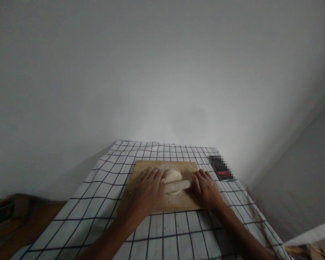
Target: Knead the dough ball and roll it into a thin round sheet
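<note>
A pale rolling pin (178,186) dusted with flour lies across a small flattened round of dough (173,176). The dough shows in front of and behind the pin, on a floured wooden board (166,206). My left hand (151,186) covers the pin's left end, its fingers pointing forward and its thumb beside the dough. At the right end, my right hand (205,186) has its fingers curled over the pin. Both ends of the pin are hidden under my hands.
The board rests on a table with a white, black-checked cloth (168,234). To the right of the board lies a dark, pixelated flat object (222,169) with a red patch. A pale wall (162,90) stands right behind the table, and brown items (16,213) sit low at the left.
</note>
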A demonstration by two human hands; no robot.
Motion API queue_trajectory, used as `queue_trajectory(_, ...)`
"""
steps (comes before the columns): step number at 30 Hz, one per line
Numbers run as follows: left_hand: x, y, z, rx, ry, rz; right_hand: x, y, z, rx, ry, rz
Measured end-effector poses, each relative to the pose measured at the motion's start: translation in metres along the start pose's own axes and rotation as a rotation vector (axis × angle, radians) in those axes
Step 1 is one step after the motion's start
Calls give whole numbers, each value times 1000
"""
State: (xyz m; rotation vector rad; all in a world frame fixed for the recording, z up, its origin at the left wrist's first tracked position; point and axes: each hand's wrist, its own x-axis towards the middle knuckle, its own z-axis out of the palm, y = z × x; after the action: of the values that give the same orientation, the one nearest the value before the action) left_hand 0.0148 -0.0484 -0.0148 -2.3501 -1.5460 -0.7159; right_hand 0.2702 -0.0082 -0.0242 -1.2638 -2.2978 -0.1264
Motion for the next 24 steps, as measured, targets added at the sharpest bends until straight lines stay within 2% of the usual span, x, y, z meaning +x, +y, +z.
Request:
queue_trajectory(8,-9,6,6,27,13,-28,-30,-11,-14,148,-19,43)
queue_trajectory(12,-12,8,11,47,55,-14,-26,-3,-9,190,25,34)
queue_trajectory(16,-11,1,13,36,91,-21,8,7,1,146,-21,-28)
queue_trajectory(21,7,-22,22,72,36,-55,72,23,15,122,-72,-103)
queue_trajectory(24,12,-23,25,87,42,-80,89,32,25,133,-102,-151)
